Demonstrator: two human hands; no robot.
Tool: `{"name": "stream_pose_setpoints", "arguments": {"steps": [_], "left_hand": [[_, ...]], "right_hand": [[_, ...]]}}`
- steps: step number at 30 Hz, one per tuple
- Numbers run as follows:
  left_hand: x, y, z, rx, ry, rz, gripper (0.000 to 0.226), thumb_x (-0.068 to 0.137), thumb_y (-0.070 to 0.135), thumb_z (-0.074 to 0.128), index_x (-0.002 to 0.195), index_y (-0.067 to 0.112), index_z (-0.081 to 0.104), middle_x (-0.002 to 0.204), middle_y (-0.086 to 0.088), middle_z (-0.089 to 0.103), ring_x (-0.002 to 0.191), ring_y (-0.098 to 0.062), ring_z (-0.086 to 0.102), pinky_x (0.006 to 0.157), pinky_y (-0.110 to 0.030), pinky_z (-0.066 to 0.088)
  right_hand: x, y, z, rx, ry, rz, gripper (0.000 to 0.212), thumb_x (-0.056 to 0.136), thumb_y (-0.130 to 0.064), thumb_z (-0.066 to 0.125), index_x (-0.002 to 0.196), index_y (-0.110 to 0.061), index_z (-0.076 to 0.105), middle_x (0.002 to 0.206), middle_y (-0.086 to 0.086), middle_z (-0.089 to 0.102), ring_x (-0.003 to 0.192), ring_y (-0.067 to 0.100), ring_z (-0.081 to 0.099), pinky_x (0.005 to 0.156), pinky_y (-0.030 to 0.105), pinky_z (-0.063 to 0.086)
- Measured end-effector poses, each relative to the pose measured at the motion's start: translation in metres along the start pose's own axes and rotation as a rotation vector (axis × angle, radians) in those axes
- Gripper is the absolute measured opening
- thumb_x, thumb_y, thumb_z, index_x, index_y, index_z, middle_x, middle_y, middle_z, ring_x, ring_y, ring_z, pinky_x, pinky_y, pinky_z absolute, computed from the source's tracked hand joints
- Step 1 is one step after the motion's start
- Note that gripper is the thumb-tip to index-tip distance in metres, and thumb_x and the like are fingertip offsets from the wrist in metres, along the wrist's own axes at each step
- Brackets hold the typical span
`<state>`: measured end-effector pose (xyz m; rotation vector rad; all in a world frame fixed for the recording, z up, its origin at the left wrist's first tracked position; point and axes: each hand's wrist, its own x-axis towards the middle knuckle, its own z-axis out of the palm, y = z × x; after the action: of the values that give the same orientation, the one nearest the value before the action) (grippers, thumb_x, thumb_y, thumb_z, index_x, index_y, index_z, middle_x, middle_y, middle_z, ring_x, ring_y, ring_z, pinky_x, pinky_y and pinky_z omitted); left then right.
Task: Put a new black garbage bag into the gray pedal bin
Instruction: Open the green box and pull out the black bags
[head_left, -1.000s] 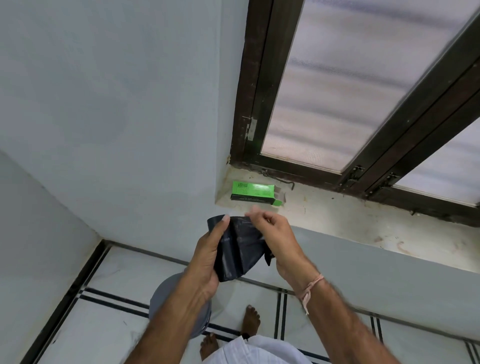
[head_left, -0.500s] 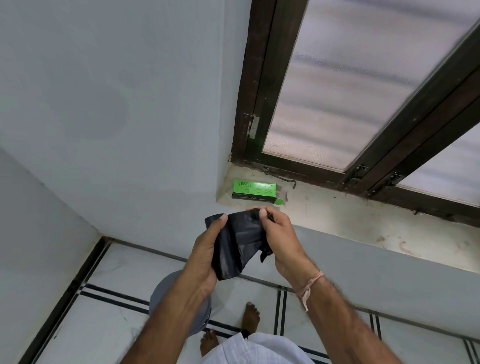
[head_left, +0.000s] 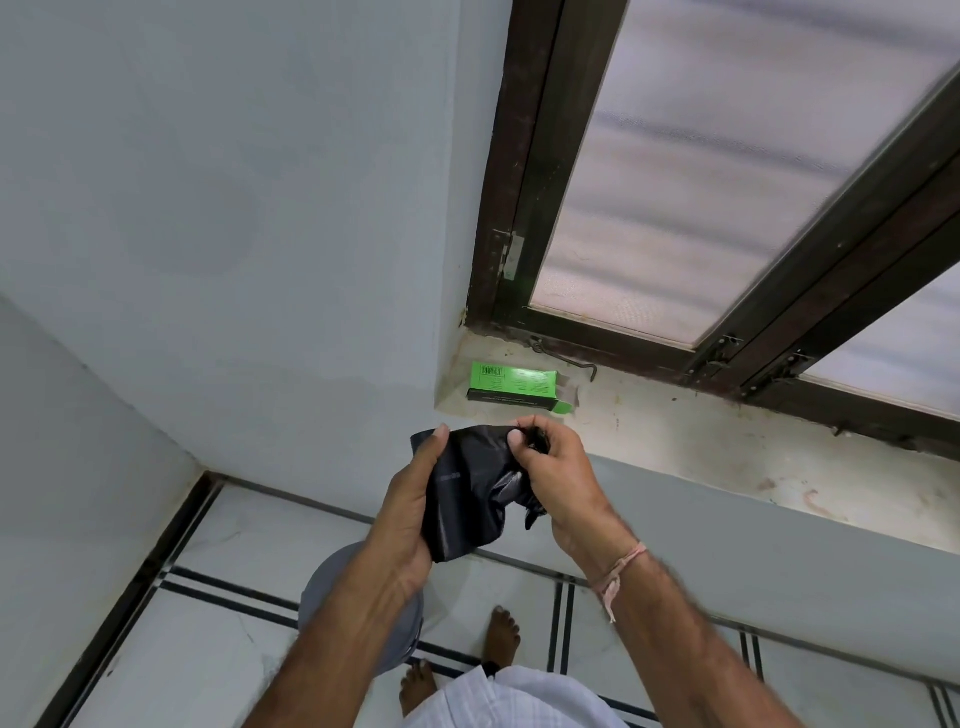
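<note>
the black garbage bag is folded and crumpled, held between both hands just below the middle of the view. the left hand holds it from 9 o'clock, with the thumb laid up along the bag's left edge and the fingers hidden behind it. the right hand grips from 3 o'clock, its thumb and curled fingers pinching the bag's top right corner into a bunch. a pale thread is tied round that wrist. the bag hangs in the air, apart from the sill and the bin.

the gray pedal bin stands on the tiled floor at 7 o'clock of the bag, mostly covered by the left forearm. only its rounded gray top shows. it looks closed, though the arm hides too much to be sure. two bare feet stand on the tiles at 4 o'clock of the bin.

a green box lies flat on the stained window sill at 12 o'clock of the hands, with one end flap open toward 3 o'clock. a dark brown window frame with frosted panes rises behind the box. a plain pale wall fills the view from 9 to 12 o'clock.
</note>
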<state>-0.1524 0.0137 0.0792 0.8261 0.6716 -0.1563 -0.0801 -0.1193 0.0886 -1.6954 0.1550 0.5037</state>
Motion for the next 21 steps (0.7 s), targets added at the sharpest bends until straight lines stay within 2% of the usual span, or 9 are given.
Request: {"name": "stream_pose_setpoints", "arguments": {"steps": [4, 7, 9, 11, 13, 15, 17, 19, 21], "left_hand": [[0.002, 0.000, 0.000, -0.002, 0.019, 0.004, 0.052, 0.092, 0.054, 0.064, 0.117, 0.009, 0.075, 0.113, -0.022, 0.076, 0.095, -0.035, 0.073, 0.089, -0.048, 0.060], [0.003, -0.002, 0.000, 0.022, 0.010, 0.014, 0.054, 0.091, 0.054, 0.063, 0.119, 0.008, 0.074, 0.113, -0.022, 0.076, 0.099, -0.034, 0.075, 0.081, -0.042, 0.062], [0.003, -0.003, 0.000, 0.030, 0.009, 0.016, 0.058, 0.089, 0.055, 0.065, 0.119, 0.007, 0.074, 0.113, -0.022, 0.076, 0.103, -0.037, 0.075, 0.082, -0.043, 0.061], [0.003, -0.004, 0.000, 0.035, 0.011, 0.016, 0.061, 0.085, 0.058, 0.066, 0.118, 0.007, 0.074, 0.114, -0.023, 0.076, 0.105, -0.039, 0.074, 0.087, -0.047, 0.060], [0.004, -0.004, -0.002, 0.031, 0.012, 0.019, 0.060, 0.085, 0.058, 0.065, 0.116, 0.009, 0.076, 0.113, -0.023, 0.076, 0.102, -0.037, 0.074, 0.089, -0.050, 0.060], [0.005, -0.003, -0.003, 0.024, 0.012, 0.019, 0.059, 0.084, 0.059, 0.064, 0.116, 0.010, 0.076, 0.112, -0.022, 0.076, 0.099, -0.036, 0.075, 0.082, -0.048, 0.062], [0.006, -0.004, -0.004, 0.020, 0.016, 0.014, 0.062, 0.082, 0.060, 0.065, 0.119, 0.011, 0.075, 0.113, -0.021, 0.077, 0.100, -0.037, 0.075, 0.079, -0.048, 0.062], [0.007, -0.006, -0.004, 0.016, 0.016, -0.002, 0.064, 0.081, 0.062, 0.066, 0.120, 0.012, 0.075, 0.114, -0.020, 0.076, 0.104, -0.038, 0.074, 0.087, -0.054, 0.060], [0.008, -0.008, -0.002, 0.016, 0.021, -0.004, 0.065, 0.079, 0.062, 0.066, 0.119, 0.012, 0.075, 0.114, -0.020, 0.077, 0.102, -0.036, 0.074, 0.092, -0.052, 0.058]], "right_hand": [[0.000, -0.001, 0.000, 0.040, -0.027, 0.033, 0.030, 0.111, -0.025, 0.049, 0.106, -0.007, 0.073, 0.080, 0.006, 0.072, 0.063, 0.016, 0.066, 0.048, 0.026, 0.047], [-0.002, -0.001, 0.000, 0.006, -0.156, 0.017, 0.043, 0.100, -0.045, 0.065, 0.097, -0.003, 0.074, 0.082, 0.005, 0.075, 0.070, 0.017, 0.068, 0.060, 0.025, 0.051], [-0.004, 0.001, 0.000, -0.046, -0.196, 0.005, 0.045, 0.092, -0.040, 0.077, 0.097, 0.004, 0.072, 0.079, 0.012, 0.071, 0.065, 0.019, 0.064, 0.056, 0.026, 0.048], [-0.004, 0.003, -0.001, -0.038, -0.166, 0.011, 0.042, 0.094, -0.030, 0.077, 0.095, 0.011, 0.067, 0.074, 0.013, 0.065, 0.057, 0.016, 0.058, 0.048, 0.021, 0.044], [-0.003, 0.003, -0.002, -0.035, -0.140, 0.025, 0.032, 0.100, -0.027, 0.069, 0.087, 0.002, 0.063, 0.066, 0.008, 0.056, 0.051, 0.012, 0.050, 0.046, 0.021, 0.040], [-0.001, 0.003, -0.003, -0.030, -0.112, 0.044, 0.024, 0.103, -0.025, 0.063, 0.086, -0.008, 0.061, 0.064, 0.004, 0.053, 0.048, 0.011, 0.047, 0.045, 0.021, 0.038], [0.002, 0.005, -0.004, -0.019, -0.067, 0.048, 0.020, 0.104, -0.020, 0.062, 0.088, -0.008, 0.061, 0.069, 0.008, 0.055, 0.052, 0.013, 0.049, 0.044, 0.020, 0.040], [0.004, 0.007, -0.004, -0.011, -0.022, 0.041, 0.015, 0.104, -0.014, 0.061, 0.094, -0.005, 0.062, 0.078, 0.013, 0.058, 0.063, 0.019, 0.052, 0.046, 0.020, 0.042], [0.005, 0.009, -0.002, 0.003, -0.009, 0.040, 0.014, 0.107, -0.012, 0.056, 0.104, -0.003, 0.067, 0.084, 0.012, 0.064, 0.070, 0.022, 0.054, 0.049, 0.022, 0.043]]}}
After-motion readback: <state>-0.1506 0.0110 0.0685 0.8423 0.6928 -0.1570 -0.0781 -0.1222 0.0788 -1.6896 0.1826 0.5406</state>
